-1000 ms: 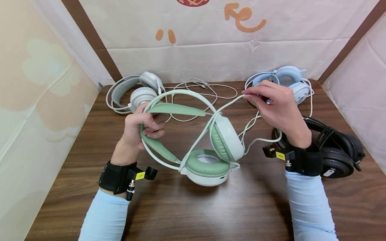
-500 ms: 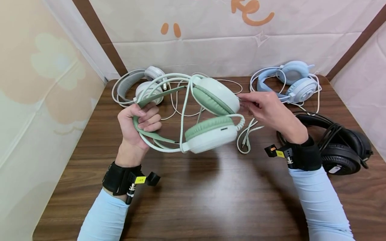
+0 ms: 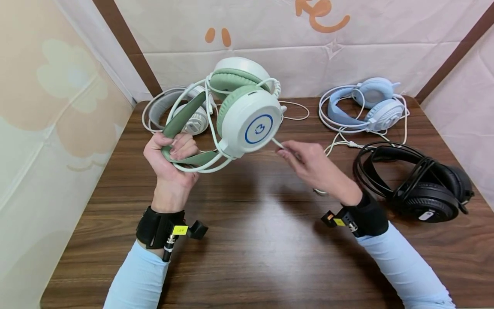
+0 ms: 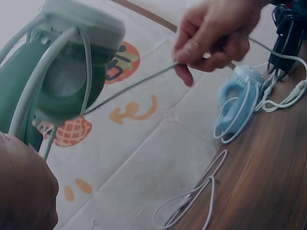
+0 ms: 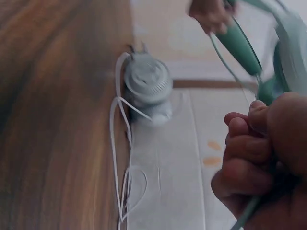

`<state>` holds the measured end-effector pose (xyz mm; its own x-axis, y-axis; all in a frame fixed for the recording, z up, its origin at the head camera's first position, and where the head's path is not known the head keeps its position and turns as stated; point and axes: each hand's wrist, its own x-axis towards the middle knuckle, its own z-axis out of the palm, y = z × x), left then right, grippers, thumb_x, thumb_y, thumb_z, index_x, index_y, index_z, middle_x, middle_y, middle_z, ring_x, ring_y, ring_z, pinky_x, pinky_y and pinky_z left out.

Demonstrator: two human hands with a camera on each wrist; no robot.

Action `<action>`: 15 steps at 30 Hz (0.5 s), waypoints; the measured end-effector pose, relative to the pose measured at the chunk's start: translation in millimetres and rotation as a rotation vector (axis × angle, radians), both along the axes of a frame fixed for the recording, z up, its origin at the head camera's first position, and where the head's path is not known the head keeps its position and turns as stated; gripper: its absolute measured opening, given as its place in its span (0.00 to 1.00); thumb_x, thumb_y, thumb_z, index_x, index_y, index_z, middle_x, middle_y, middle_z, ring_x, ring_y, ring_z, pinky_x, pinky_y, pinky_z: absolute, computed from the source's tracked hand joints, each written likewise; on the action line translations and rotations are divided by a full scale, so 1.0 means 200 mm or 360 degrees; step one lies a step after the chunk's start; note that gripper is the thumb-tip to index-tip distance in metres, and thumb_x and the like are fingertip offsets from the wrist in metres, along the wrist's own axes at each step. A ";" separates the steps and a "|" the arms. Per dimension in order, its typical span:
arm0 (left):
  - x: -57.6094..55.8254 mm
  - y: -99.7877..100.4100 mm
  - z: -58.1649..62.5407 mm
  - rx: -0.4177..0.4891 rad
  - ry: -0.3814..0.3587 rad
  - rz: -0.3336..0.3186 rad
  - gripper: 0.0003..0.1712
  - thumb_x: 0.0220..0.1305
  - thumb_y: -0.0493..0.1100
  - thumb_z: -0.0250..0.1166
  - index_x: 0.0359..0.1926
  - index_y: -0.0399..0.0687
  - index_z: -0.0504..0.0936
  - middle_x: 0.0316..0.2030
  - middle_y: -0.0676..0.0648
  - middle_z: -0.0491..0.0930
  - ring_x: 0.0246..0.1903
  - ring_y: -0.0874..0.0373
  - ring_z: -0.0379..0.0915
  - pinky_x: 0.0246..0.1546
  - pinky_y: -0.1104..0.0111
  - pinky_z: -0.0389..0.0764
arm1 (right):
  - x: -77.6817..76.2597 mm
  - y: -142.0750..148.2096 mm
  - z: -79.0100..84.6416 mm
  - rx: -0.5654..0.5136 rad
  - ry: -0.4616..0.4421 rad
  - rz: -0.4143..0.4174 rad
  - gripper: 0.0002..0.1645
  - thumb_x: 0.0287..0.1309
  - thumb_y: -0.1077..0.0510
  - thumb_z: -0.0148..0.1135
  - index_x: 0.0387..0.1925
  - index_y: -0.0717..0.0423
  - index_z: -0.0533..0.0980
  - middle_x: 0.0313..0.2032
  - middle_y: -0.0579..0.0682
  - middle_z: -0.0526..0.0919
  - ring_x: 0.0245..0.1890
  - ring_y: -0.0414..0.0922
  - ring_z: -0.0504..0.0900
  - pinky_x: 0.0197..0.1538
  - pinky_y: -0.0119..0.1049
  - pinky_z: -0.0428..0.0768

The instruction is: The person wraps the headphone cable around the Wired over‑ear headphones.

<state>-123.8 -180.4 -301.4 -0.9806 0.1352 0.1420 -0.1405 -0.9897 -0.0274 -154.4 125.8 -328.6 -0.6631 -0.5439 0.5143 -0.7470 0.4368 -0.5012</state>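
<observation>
Raised over the table is a pair of white and green headphones (image 3: 252,122), its ear cups on the right and its green headband at the left. My left hand (image 3: 171,156) grips that headband with fingers curled round it. My right hand (image 3: 308,165) pinches the headphones' pale cable (image 3: 277,142) a short way from the nearer ear cup. In the left wrist view the cable (image 4: 132,87) runs taut from the ear cup to the right hand (image 4: 216,36). Strands of cable also pass around the headphones' frame. The right wrist view shows the right fingers (image 5: 249,153) curled on the cable.
Grey-white headphones (image 3: 194,122) lie at the back left, partly hidden, with a loose white cable (image 3: 299,112) beside them. Light blue headphones (image 3: 386,113) lie at the back right. Black headphones (image 3: 428,189) rest on the right of the wooden table (image 3: 247,257).
The left hand has turned the headphones, bringing the ear cups up and left and showing a cup's outer face. The right hand has moved left and down, still pinching the cable.
</observation>
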 end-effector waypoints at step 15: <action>-0.03 0.02 -0.03 -0.0143 -0.0374 0.0251 0.15 0.34 0.30 0.50 0.15 0.51 0.53 0.12 0.55 0.52 0.08 0.63 0.49 0.08 0.73 0.61 | 0.24 -0.20 0.00 0.0263 0.0755 0.0167 0.12 0.76 0.55 0.52 0.40 0.57 0.77 0.26 0.44 0.77 0.18 0.38 0.75 0.21 0.34 0.78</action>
